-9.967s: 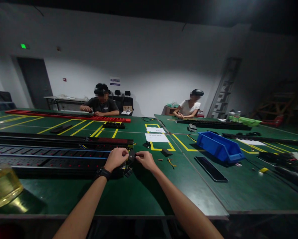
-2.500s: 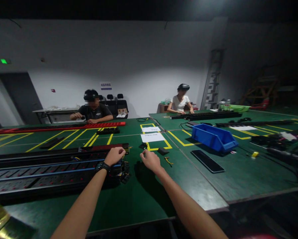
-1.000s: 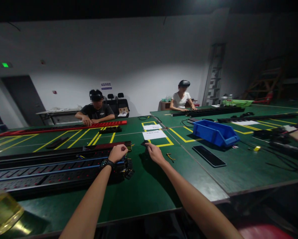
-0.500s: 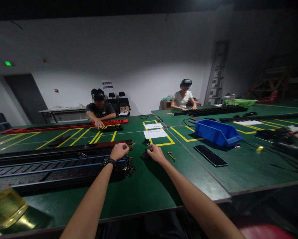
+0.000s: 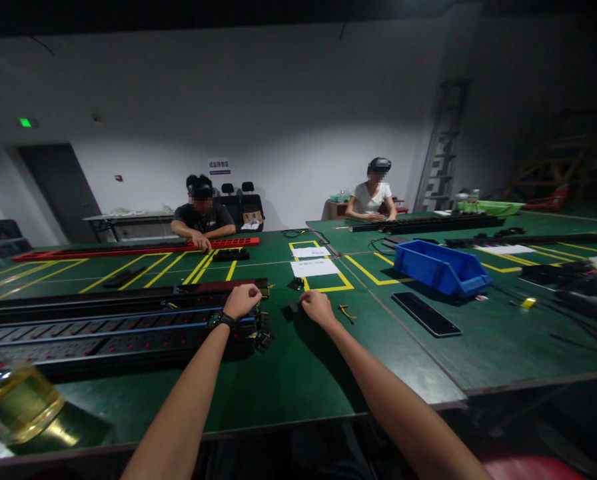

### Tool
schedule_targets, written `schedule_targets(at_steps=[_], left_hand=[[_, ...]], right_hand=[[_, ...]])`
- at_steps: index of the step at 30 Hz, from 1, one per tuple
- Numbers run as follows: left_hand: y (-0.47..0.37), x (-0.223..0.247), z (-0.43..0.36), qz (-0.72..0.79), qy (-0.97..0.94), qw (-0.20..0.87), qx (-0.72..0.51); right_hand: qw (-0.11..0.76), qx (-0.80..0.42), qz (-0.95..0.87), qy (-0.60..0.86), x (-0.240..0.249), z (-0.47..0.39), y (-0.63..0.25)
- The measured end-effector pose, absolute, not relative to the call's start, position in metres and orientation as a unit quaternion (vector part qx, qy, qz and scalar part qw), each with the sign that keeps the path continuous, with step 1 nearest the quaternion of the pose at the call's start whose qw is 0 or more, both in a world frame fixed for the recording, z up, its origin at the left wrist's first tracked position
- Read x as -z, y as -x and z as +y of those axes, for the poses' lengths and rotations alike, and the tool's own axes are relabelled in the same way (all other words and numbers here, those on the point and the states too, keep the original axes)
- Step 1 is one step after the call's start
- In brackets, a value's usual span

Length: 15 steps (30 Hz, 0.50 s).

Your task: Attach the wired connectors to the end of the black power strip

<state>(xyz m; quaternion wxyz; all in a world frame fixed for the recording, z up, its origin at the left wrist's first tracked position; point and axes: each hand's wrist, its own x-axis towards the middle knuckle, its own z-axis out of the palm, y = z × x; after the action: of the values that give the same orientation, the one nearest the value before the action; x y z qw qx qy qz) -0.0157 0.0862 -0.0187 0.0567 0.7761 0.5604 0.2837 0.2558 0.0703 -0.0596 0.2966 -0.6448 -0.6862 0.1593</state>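
Note:
My left hand (image 5: 243,302), with a watch on its wrist, is over the right end of a long black rail assembly (image 5: 143,330) with blue strips and red dots. Its fingers are pinched together, and what they hold, if anything, is hidden. Across a small gap to the right, my right hand (image 5: 317,308) is closed at the fingertips on a small flat black piece (image 5: 293,307), low over the green table. Just beyond it sits a small black part (image 5: 297,284). A short yellow-and-black wire (image 5: 347,313) lies to the right of this hand.
A phone (image 5: 426,314) and a blue bin (image 5: 439,267) stand to the right. White paper labels (image 5: 314,267) lie ahead. At front left is a bottle of yellow liquid (image 5: 21,403). Two people (image 5: 203,217) (image 5: 373,199) work across the table.
The view has shifted slightly. The black piece at my right fingertips shows a flatter, smaller outline than before. My left hand stays at the assembly's end.

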Motion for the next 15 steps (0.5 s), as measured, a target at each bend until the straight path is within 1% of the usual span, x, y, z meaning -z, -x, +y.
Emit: schedule_targets(at_steps=[3, 10, 15], left_hand=[[0.0157, 0.0189, 0.0861, 0.561, -0.776, 0.056, -0.283], [0.0151, 0.0186, 0.0858, 0.56, -0.777, 0.055, -0.28], [0.0152, 0.0184, 0.0859, 0.56, -0.779, 0.05, -0.278]], right_hand=[[0.303, -0.176, -0.669, 0.655, 0.0601, 0.0733, -0.259], [0.268, -0.183, -0.672, 0.666, 0.0594, 0.073, -0.2608], [0.249, -0.145, -0.691, 0.663, 0.0583, 0.0724, -0.2662]])
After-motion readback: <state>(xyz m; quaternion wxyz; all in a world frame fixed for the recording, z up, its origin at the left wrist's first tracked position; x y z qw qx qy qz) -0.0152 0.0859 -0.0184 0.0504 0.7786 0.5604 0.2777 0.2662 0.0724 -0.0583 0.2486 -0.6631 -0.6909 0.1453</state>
